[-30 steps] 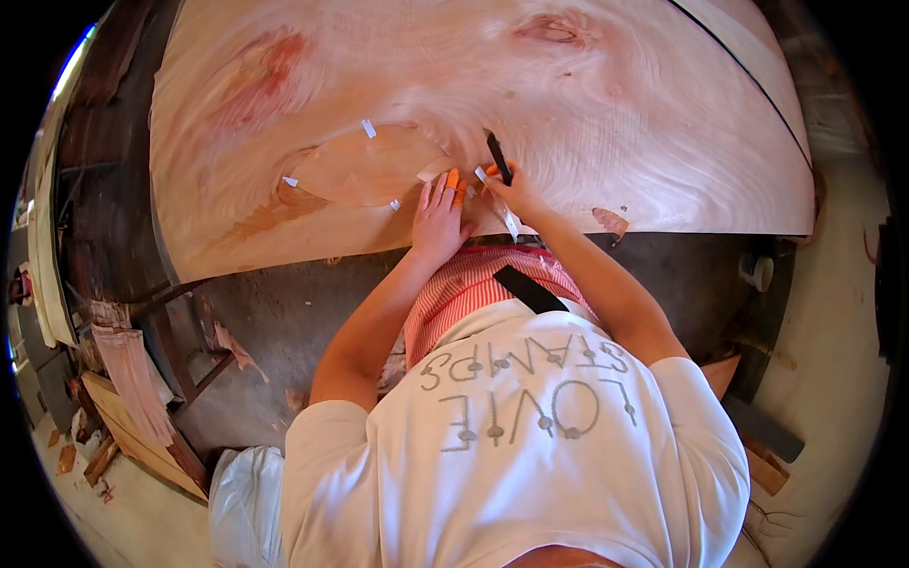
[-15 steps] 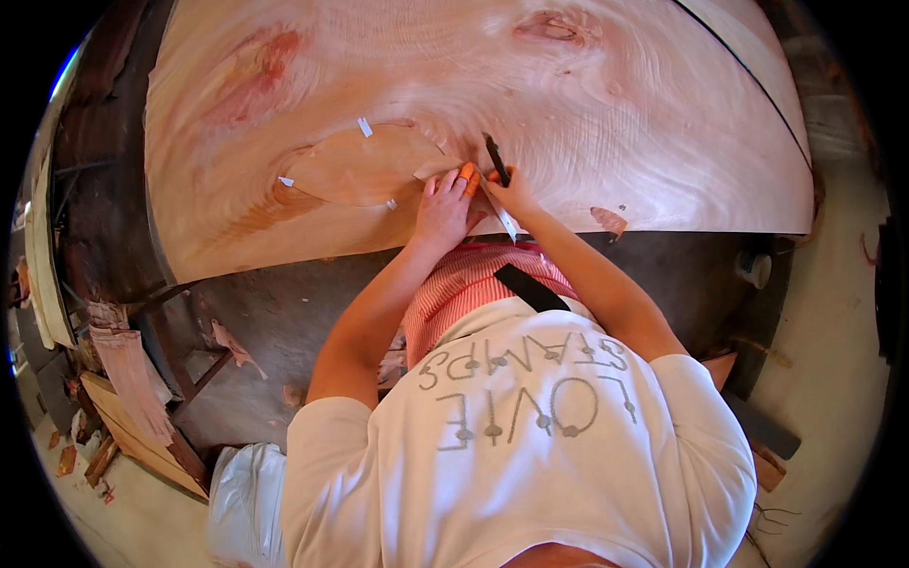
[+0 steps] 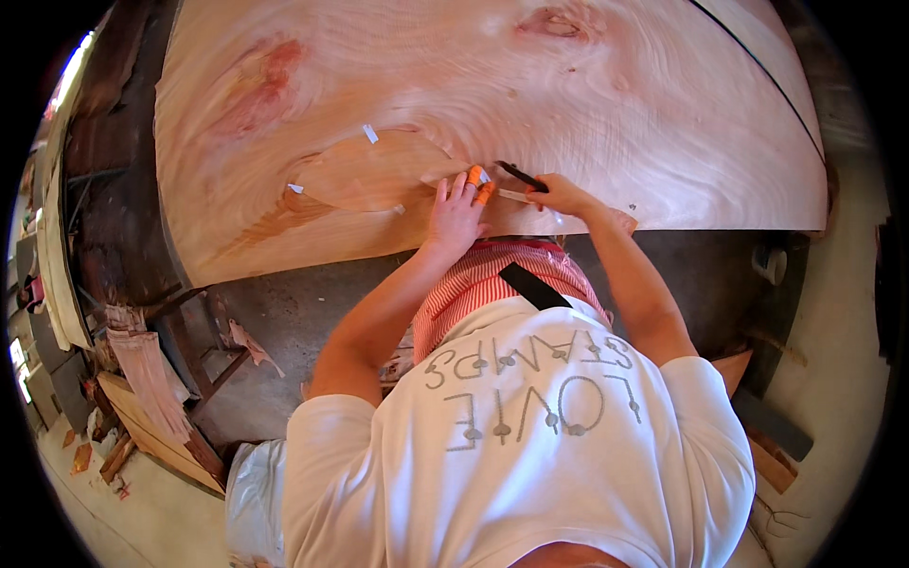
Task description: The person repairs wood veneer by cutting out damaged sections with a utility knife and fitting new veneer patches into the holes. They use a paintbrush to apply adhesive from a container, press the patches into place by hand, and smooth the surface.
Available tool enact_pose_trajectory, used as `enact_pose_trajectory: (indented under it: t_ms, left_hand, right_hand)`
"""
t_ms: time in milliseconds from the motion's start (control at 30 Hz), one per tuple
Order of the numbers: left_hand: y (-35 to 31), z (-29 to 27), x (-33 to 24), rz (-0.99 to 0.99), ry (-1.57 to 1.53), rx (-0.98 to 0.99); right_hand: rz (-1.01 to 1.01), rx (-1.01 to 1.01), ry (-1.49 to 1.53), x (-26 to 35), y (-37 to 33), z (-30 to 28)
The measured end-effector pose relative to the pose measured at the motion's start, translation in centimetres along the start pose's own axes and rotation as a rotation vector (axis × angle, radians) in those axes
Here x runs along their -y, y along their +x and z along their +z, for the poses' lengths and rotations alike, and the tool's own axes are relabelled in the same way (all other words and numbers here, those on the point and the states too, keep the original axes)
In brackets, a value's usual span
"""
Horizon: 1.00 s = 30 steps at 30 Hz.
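A large sheet of pale wood veneer (image 3: 663,142) lies before me. My left hand (image 3: 456,214) rests on it, fingers extended, with orange covers on some fingertips. Those fingertips press beside a small white tape piece (image 3: 485,176), at the right end of an oval veneer patch (image 3: 379,172). Closed around a black cutter knife (image 3: 523,176), my right hand (image 3: 568,197) is just right of the left one. The knife's tip points left, toward the left fingertips. A narrow white strip (image 3: 514,196) reaches from the right fingers toward the left hand.
White tape bits (image 3: 370,134) sit along the patch's edge. A small loose veneer scrap (image 3: 625,221) is partly behind my right forearm. Wood scraps (image 3: 151,379) and a pale plastic bag (image 3: 254,502) are at the lower left. A dark line (image 3: 757,80) crosses the sheet's far right.
My right hand has moved right, away from the left hand. The knife now leans more level, and the white strip has swung from pointing toward me to lying sideways. The left hand stays down.
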<state>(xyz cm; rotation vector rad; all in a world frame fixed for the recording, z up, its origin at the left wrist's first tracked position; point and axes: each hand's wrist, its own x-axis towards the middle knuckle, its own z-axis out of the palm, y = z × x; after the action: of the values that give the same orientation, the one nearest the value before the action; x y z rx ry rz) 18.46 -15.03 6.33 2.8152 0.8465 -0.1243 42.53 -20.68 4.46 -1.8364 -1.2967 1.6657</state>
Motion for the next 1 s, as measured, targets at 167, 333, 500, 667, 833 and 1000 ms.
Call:
enact_pose_trajectory:
  t_ms: [167, 333, 500, 667, 833, 1000]
  left_hand:
    - [-0.8, 1.1, 0.7, -0.017, -0.194, -0.162]
    - [-2.8, 1.7, 2.2, -0.044, -0.319, -0.305]
    - [-4.9, 1.7, 3.8, -0.184, -0.286, -0.364]
    - [-5.7, 1.7, 5.0, -0.318, -0.212, -0.369]
    - [-5.8, 1.9, 5.0, -0.354, -0.225, -0.380]
    - [-5.6, 2.1, 4.9, -0.366, -0.221, -0.373]
  right_hand:
    - [0.120, 0.010, 0.227, 2.1, -2.7, -1.3]
    - [0.022, -0.090, 0.344, 3.8, -0.4, 3.1]
    - [-0.053, -0.081, 0.452, 7.6, 4.0, 7.5]
    - [-0.027, -0.207, 0.546, 8.5, 5.1, 8.6]
    - [0.017, -0.193, 0.401, 7.9, 5.0, 8.5]
    - [-0.028, -0.130, 0.183, 8.3, 6.4, 8.8]
